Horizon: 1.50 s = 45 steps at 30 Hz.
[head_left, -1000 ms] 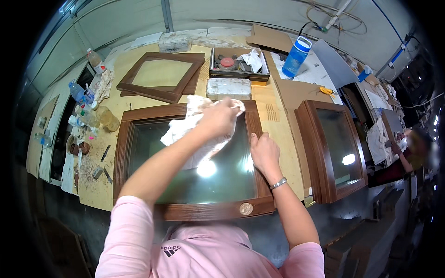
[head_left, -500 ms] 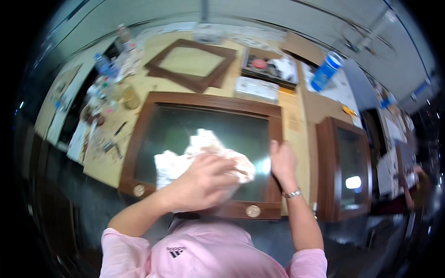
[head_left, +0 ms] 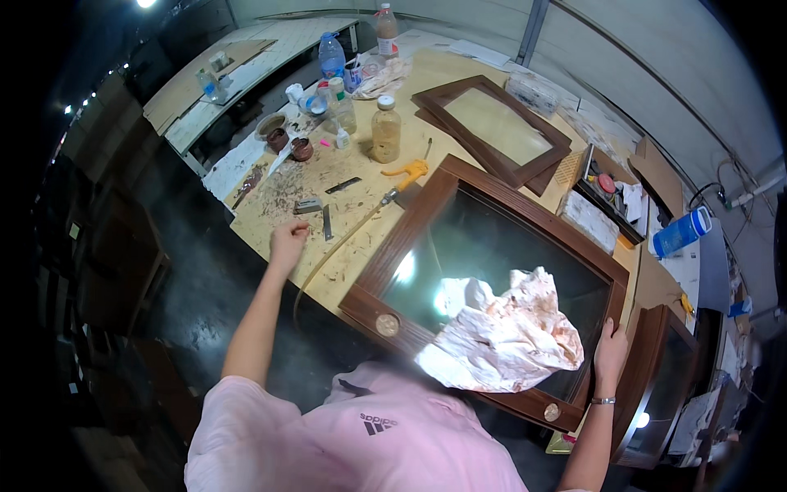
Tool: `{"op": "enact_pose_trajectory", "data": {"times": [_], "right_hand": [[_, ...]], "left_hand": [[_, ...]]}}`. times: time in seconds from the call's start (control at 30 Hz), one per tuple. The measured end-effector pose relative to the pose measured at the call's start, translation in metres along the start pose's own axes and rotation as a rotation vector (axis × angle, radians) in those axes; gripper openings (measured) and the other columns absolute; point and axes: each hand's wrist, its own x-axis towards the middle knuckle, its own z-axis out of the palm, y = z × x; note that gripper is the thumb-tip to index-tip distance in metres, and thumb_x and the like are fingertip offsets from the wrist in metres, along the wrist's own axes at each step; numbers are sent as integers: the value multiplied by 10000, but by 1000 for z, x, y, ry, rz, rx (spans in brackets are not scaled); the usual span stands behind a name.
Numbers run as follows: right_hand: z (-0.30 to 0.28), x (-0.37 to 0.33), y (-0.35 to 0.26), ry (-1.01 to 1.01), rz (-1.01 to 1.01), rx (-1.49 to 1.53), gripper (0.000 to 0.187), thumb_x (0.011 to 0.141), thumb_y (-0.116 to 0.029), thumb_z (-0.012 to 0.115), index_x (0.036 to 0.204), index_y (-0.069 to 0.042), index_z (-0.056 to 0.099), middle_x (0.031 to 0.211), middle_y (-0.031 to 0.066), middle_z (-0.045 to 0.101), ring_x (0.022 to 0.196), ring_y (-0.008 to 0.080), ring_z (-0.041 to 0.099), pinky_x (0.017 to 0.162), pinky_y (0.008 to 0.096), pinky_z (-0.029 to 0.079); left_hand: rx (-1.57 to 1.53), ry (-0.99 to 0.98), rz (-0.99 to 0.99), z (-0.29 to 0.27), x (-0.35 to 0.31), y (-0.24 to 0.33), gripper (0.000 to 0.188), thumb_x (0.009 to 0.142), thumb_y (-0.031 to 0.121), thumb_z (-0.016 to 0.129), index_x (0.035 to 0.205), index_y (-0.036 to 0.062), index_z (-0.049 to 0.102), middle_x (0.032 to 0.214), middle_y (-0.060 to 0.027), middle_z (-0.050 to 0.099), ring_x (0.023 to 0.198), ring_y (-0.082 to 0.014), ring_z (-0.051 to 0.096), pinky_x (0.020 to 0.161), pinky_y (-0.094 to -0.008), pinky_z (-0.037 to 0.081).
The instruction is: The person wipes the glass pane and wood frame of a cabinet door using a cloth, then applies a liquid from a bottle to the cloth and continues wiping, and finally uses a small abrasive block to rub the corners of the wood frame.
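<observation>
A brown wooden frame with a glass pane (head_left: 426, 238) lies on the workbench in front of me, round pale discs at its near corners. My right hand (head_left: 610, 353) grips its right edge, fingers hidden beneath, thumb on top. A crumpled, brown-stained white cloth (head_left: 512, 336) rests on the glass and overhangs the near rail, untouched by either hand. Over the bench's near edge, left of the frame, my left hand (head_left: 288, 244) has curled fingers; whether anything small is in them is hidden. Closest to it are a grey block (head_left: 308, 205) and a dark flat blade (head_left: 328, 222).
An orange air blow gun (head_left: 410, 170) with a hose lies by the frame's left side. Behind stand a jar of yellowish liquid (head_left: 386, 131), small brown pots (head_left: 302, 149) and bottles. Loose brown frames (head_left: 484, 90) lie at the back; another glazed wooden piece (head_left: 656, 385) stands right.
My left hand has let go of the cloth and moved left off the glass, leaving the cloth there. The view has swung left. My right hand stays on the frame's right edge.
</observation>
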Motion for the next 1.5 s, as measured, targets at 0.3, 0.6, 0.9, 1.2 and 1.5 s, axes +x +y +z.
{"op": "enact_pose_trajectory", "data": {"times": [0.3, 0.6, 0.9, 1.2, 1.5], "right_hand": [[-2, -4, -6, 95, 41, -100, 473, 996, -377, 476, 1006, 73, 622, 938, 323, 659, 921, 481, 634, 784, 538, 478], [-4, -8, -10, 98, 49, -83, 475, 986, -375, 491, 984, 79, 628, 896, 334, 653, 897, 501, 632, 763, 548, 489], [-14, -10, -27, 112, 14, -22, 424, 951, -299, 566, 1179, 56, 602, 1145, 317, 626, 1074, 443, 610, 925, 475, 477], [-31, -112, -129, -271, -938, 136, 571, 639, -247, 811, 1123, -16, 615, 1341, 179, 545, 1191, 372, 535, 1004, 414, 447], [-94, -161, -35, 178, -325, 354, 395, 697, -117, 836, 1041, 1, 681, 961, 174, 676, 826, 329, 676, 713, 377, 540]], "left_hand": [[544, 17, -38, 68, 19, 34, 270, 858, 197, 653, 1112, 117, 608, 1070, -112, 664, 1023, -353, 637, 807, -471, 522], [541, -175, -24, 24, 21, 4, 207, 789, 104, 646, 995, 106, 667, 899, -115, 706, 914, -328, 672, 767, -448, 521], [236, -176, -29, 20, 13, -4, 300, 699, -22, 695, 986, 66, 687, 757, -33, 627, 704, -174, 606, 677, -290, 478], [-430, -559, 654, 65, -64, 288, 219, 806, -45, 647, 1010, 15, 699, 804, -22, 618, 713, -120, 577, 661, -261, 466], [-128, -580, 1251, 241, -132, 394, 247, 776, 5, 670, 995, 102, 730, 824, -81, 605, 852, -287, 618, 744, -417, 512]]}}
